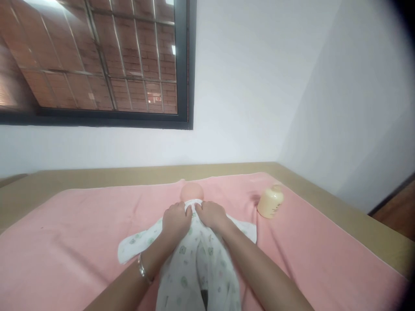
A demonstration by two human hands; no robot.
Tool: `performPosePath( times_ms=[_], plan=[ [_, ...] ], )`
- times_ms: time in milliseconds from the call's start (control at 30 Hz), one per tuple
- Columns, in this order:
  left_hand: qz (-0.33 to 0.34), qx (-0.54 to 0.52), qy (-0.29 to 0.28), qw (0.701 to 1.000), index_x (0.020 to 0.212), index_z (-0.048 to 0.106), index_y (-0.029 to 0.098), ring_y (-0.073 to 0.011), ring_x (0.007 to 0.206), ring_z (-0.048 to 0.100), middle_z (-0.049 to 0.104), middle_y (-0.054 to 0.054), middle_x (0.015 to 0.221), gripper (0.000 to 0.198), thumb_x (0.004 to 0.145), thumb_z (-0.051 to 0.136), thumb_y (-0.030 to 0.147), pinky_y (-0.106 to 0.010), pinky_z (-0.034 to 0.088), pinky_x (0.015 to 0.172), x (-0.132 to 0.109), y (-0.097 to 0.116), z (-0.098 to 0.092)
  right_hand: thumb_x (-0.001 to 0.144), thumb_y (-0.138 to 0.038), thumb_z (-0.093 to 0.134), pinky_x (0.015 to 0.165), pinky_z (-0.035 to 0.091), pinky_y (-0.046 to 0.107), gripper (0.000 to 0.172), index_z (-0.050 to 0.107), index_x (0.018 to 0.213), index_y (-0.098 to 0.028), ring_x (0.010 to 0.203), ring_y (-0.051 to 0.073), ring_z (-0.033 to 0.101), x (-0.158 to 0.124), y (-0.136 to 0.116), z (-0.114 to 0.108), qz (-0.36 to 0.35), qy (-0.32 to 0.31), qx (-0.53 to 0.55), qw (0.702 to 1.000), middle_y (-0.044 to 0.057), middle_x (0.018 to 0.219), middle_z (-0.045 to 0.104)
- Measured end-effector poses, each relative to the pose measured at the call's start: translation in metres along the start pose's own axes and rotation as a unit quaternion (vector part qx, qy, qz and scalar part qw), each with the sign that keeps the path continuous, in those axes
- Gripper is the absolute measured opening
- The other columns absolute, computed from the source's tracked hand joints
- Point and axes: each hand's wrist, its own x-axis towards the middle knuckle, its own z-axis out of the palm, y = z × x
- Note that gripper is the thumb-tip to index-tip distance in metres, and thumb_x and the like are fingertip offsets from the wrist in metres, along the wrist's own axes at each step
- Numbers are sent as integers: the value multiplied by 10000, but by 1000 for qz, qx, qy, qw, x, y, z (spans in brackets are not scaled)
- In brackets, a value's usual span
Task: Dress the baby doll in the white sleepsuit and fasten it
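Observation:
A doll [192,191] lies on its back on a pink cloth, its round head toward the wall. White baby clothing [184,263] with small green and grey prints covers its body, the sleeves spread to both sides. At the neckline, my left hand [177,219] grips the left edge of the clothing, fingers curled on it. My right hand [211,214] is closed on the neckline's right side. Both thumbs are near each other just below the doll's head.
The pink cloth [90,224] lies over a tan surface [106,175]. A pale yellow bottle [270,202] stands tilted in view at the right. Behind are a white wall and a barred window [185,65].

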Motion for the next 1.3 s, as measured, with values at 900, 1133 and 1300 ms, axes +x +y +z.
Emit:
performPosePath(
  times_ms=[900, 1133, 1300],
  plan=[
    [-8, -5, -3, 1000, 803, 571, 164, -218, 791, 568, 627, -86, 817, 376, 890, 277, 382, -303, 345, 672, 1, -3, 2, 948, -448, 141, 745, 442, 385, 607, 647, 975, -113, 882, 282, 612, -4, 0, 2, -33, 42, -34, 998, 161, 945, 653],
    [-14, -24, -42, 999, 789, 607, 168, -210, 760, 581, 656, -87, 820, 427, 896, 276, 416, -289, 338, 633, 2, -5, -1, 949, -392, 208, 685, 438, 348, 478, 620, 993, -156, 806, 252, 607, -32, -11, -5, -137, 65, -74, 986, 130, 890, 654],
    [42, 25, 35, 998, 723, 598, 163, -208, 739, 574, 635, -77, 746, 419, 913, 272, 346, -305, 336, 659, -2, -1, -2, 948, -423, 131, 737, 442, 371, 600, 651, 956, -124, 885, 272, 612, -2, 4, -2, -45, 16, -21, 999, 161, 962, 655]
  ],
)
